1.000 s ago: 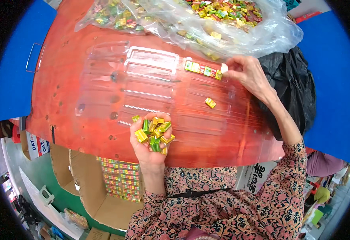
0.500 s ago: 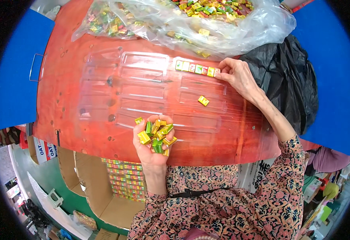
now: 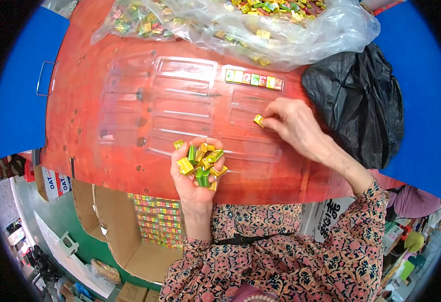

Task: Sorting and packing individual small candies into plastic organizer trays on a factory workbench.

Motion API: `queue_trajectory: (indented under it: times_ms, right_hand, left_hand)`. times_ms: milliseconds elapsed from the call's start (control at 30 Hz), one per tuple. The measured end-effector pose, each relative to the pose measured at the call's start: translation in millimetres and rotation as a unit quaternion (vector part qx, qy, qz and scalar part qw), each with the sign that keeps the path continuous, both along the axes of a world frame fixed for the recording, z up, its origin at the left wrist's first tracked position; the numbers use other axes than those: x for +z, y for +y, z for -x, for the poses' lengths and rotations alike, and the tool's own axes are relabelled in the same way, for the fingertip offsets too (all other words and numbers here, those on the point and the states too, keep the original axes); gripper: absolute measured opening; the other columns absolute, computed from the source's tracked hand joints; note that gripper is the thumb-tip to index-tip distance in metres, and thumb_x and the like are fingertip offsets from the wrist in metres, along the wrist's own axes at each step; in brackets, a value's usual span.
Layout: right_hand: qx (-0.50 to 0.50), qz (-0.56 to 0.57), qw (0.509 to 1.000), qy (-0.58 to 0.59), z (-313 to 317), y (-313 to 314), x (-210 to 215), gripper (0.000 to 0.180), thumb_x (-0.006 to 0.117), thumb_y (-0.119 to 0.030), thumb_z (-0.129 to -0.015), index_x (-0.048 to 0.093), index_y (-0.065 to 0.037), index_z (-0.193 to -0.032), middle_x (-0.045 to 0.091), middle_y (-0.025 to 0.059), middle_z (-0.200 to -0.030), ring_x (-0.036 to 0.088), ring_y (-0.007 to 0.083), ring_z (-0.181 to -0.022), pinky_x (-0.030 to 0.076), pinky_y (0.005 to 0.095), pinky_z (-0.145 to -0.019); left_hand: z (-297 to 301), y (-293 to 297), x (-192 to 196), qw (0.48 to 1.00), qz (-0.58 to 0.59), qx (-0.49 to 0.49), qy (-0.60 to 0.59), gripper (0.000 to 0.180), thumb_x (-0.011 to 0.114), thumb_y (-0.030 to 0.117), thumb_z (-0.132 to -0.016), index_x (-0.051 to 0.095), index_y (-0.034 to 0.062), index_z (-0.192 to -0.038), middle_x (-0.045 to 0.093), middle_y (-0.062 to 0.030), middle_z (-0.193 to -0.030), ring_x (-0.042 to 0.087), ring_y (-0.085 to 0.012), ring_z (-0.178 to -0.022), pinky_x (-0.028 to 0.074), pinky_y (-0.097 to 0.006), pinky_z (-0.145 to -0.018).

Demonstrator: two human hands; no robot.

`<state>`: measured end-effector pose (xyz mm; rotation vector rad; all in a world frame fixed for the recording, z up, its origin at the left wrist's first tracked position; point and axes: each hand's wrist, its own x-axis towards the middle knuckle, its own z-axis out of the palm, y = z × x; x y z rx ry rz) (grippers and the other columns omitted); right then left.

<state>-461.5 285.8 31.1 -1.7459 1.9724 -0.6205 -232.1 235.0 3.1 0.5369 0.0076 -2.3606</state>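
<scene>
My left hand (image 3: 186,187), palm up and fingers curled, cradles a heap of small wrapped candies (image 3: 200,163) in yellow, gold and green. The thumb and fingertips of my right hand (image 3: 301,130) close on a single yellow wrapped candy (image 3: 259,120) over the right-hand clear plastic tray (image 3: 248,103). The tray's far slot holds a row of several candies (image 3: 253,79) with red, green, yellow and white faces, side by side. Its nearer slots show no candies.
More clear trays (image 3: 184,95) lie to the left on the red table (image 3: 84,105). A clear bag (image 3: 291,50) of loose candies spreads along the far side. A black plastic bag (image 3: 356,100) lies right. Below the table edge, a cardboard box (image 3: 150,261) holds packed candy trays (image 3: 159,219).
My right hand has left the end of the candy row and come nearer, onto the single yellow candy lying on the tray. My left hand still holds its heap.
</scene>
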Motion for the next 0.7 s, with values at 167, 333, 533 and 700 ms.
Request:
queue_trajectory:
  times_ms: [167,333,533,700]
  right_hand:
    - [0.002,0.009,0.996,0.091,-11.2,2.7,-12.9,0.017,0.061,-0.015,-0.077,0.057,0.0,-0.07,0.055,0.0167,-0.071,0.057,0.0361,-0.065,0.045,0.0452,-0.056]
    - [-0.011,0.002,0.993,0.117,-15.3,3.9,-15.4,0.012,0.063,-0.013,-0.075,0.061,-0.001,-0.076,0.057,0.0125,-0.071,0.057,0.0315,-0.066,0.044,0.0407,-0.058]
    - [-0.018,0.021,0.998,0.065,-16.6,-0.4,-8.1,0.012,0.064,-0.01,-0.074,0.056,0.0,-0.076,0.057,0.0136,-0.074,0.057,0.0317,-0.067,0.043,0.0397,-0.059]
    - [-0.018,-0.005,0.999,0.034,-12.6,4.9,-10.7,0.012,0.062,-0.006,-0.073,0.054,-0.001,-0.08,0.057,0.0157,-0.078,0.056,0.0357,-0.074,0.044,0.0429,-0.062]
  left_hand:
    - [4.8,2.4,7.4,0.999,-0.007,0.004,-0.035,0.031,0.046,0.03,-0.085,0.059,0.0037,-0.095,0.054,-0.0207,-0.094,0.044,-0.0211,-0.056,0.037,-0.022,-0.034]
    - [9.9,1.6,5.1,0.999,-0.022,-0.001,-0.041,0.034,0.046,0.031,-0.085,0.06,0.0023,-0.097,0.058,-0.0242,-0.093,0.049,-0.0255,-0.058,0.039,-0.025,-0.036]
    - [18.1,0.5,7.4,0.997,-0.024,-0.025,-0.065,0.034,0.045,0.031,-0.085,0.06,0.0026,-0.097,0.06,-0.0233,-0.091,0.055,-0.0276,-0.062,0.041,-0.025,-0.038]
    - [24.4,0.4,9.2,0.995,-0.041,-0.042,-0.083,0.034,0.045,0.032,-0.085,0.06,0.0037,-0.098,0.06,-0.0231,-0.091,0.057,-0.0281,-0.064,0.042,-0.025,-0.038]
